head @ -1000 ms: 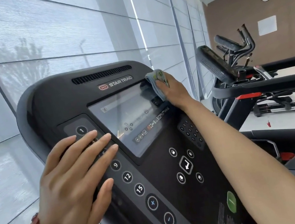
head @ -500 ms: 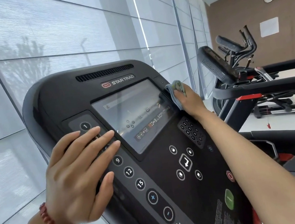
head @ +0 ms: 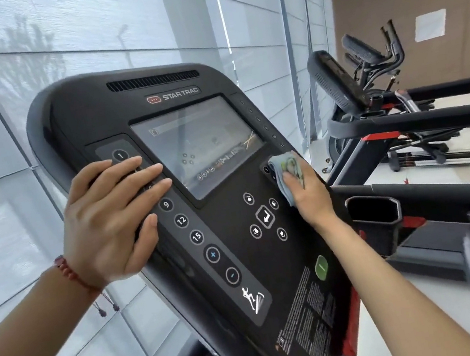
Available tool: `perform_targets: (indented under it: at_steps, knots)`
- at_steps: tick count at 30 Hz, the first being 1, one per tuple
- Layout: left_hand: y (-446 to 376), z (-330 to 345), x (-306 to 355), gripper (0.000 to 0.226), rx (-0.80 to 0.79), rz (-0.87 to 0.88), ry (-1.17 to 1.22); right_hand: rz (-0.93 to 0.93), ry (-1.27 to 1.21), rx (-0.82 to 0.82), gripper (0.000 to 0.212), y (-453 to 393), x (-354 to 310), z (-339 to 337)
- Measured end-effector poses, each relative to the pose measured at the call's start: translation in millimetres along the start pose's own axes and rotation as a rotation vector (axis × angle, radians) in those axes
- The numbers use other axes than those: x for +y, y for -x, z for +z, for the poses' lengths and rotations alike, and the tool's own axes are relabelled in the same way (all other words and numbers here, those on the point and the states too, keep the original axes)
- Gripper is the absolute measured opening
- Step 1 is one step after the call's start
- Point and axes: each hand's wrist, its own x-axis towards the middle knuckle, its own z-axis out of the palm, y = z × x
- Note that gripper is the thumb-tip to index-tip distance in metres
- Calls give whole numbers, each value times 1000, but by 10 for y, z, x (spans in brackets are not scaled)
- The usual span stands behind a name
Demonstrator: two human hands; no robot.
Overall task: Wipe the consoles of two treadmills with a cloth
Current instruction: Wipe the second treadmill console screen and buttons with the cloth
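Pressing the bunched cloth onto the keypad beside the Star Trac console screen, the right hand risks triggering buttons, as could the left hand, flat, fingers extended, over the numbered keys.

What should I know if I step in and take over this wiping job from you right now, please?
Left hand: flat on the near console, over the numbered buttons, holding nothing.
Right hand: presses the cloth on the panel below the screen's right corner, over the keypad.
Done: cannot tell how much of this console is wiped.
Left: probably the lower panel here, then the second treadmill's console to the right, untouched now.
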Motion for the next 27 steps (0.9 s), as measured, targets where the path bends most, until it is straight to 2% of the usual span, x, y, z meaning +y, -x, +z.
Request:
perform_targets:
  at_steps: [4,9,13,16,20,27]
  knots:
    - [2,-10,19,46,-42,-13,-17,-45,7,-10,49,345,-286,72]
    - [10,-50,53,47,-90,-42,-56,-281,19,-96,59,841,-900,397]
    - [71,-104,158,48,-150,-159,-154,-389,52,-111,65,1197,-1143,518]
    - [158,-157,357,50,-183,-332,-209,-417,55,-116,70,1391,-1150,471]
    - [279,-226,638,52,-165,-555,-168,-422,79,-174,82,1635,-1142,376]
    - [684,-556,1159,54,-199,-621,-93,-361,-22,-227,69,1867,-1082,233]
